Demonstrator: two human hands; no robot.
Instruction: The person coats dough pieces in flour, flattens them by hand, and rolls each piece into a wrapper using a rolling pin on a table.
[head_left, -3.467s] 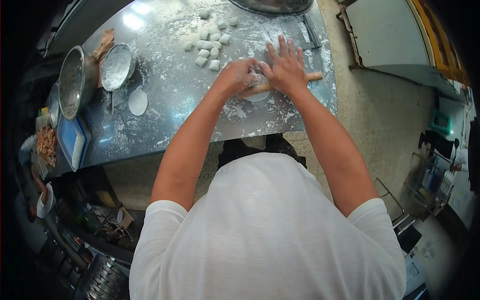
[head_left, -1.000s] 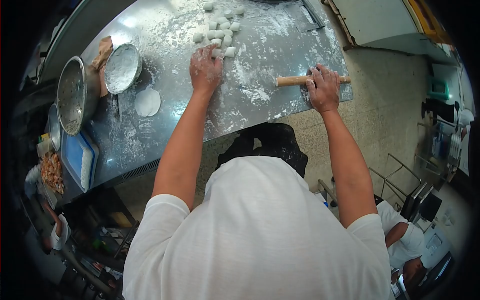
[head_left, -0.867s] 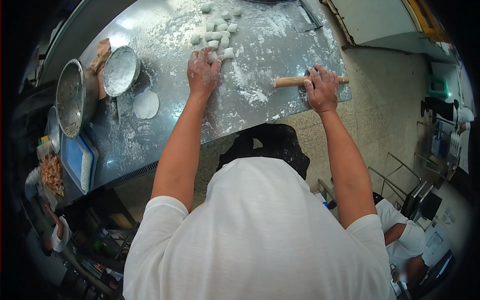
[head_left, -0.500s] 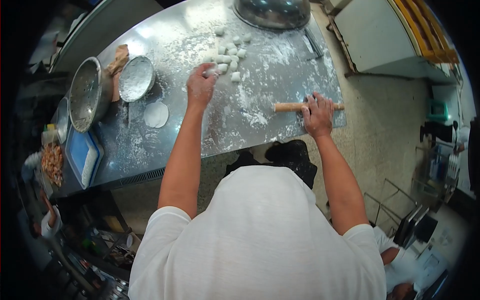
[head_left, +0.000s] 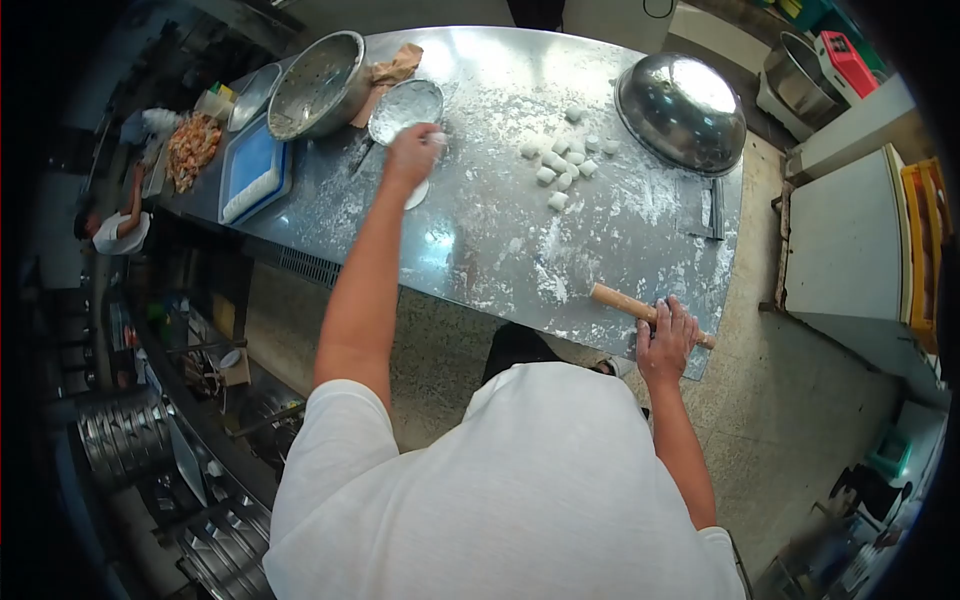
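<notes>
My left hand (head_left: 413, 155) is closed on a small white dough piece (head_left: 436, 139), just over the near edge of the flour bowl (head_left: 405, 108). A flat dough round (head_left: 417, 194) lies below that hand, partly hidden by my wrist. Near the table's right corner, my right hand (head_left: 668, 342) rests on the wooden rolling pin (head_left: 622, 301), fingers over its right part. Several dough pieces (head_left: 558, 201) lie grouped on the floured steel table (head_left: 490, 215), between my two hands and farther back.
An upturned metal bowl (head_left: 680, 115) sits at the back right. At the left stand a large metal bowl (head_left: 320, 88), a blue tray (head_left: 255, 170) and orange chopped food (head_left: 193, 150). Brown paper (head_left: 395, 66) lies beside the flour bowl. Another person (head_left: 122, 232) is at far left.
My left hand has moved from the dough pieces to the flour bowl, carrying one piece. My right hand stays on the rolling pin, which is now angled. The view has turned.
</notes>
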